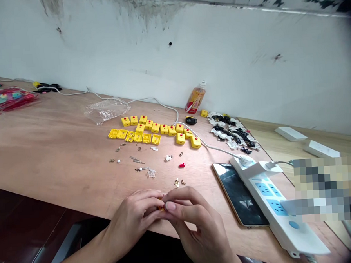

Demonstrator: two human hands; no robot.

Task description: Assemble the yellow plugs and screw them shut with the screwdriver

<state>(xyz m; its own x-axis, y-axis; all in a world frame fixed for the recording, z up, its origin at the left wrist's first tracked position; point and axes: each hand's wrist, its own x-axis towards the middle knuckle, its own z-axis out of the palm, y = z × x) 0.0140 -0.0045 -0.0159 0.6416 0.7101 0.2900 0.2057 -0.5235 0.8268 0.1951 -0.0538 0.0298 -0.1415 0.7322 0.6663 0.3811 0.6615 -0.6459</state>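
Left hand (129, 216) and right hand (192, 228) press close together over the near edge of the wooden desk (47, 154), fingers curled, pinching a small yellow piece (161, 207) that they mostly hide, so its exact form cannot be told. Just ahead lie two brass contacts (176, 183), then a red part (182, 165), a white clip (167, 158), metal strips (136, 160) and other small metal and clear bits, all scattered loose. Beyond them, a row of open yellow shells (138, 137) sits hollow side up, while closed yellow boxes (155, 128), each with a red dot on top, stand behind and to the right, roughly twice as many as the open ones. So more units look closed up than not, with loose parts left over. To the right, a phone (239, 195) lies beside a white power strip (264, 205). Farther off are a heap of black-and-white pieces (231, 130), a drink bottle (195, 98), a clear plastic bag (106, 110), red packets (7, 99) at far left, and a stained white wall (172, 61).
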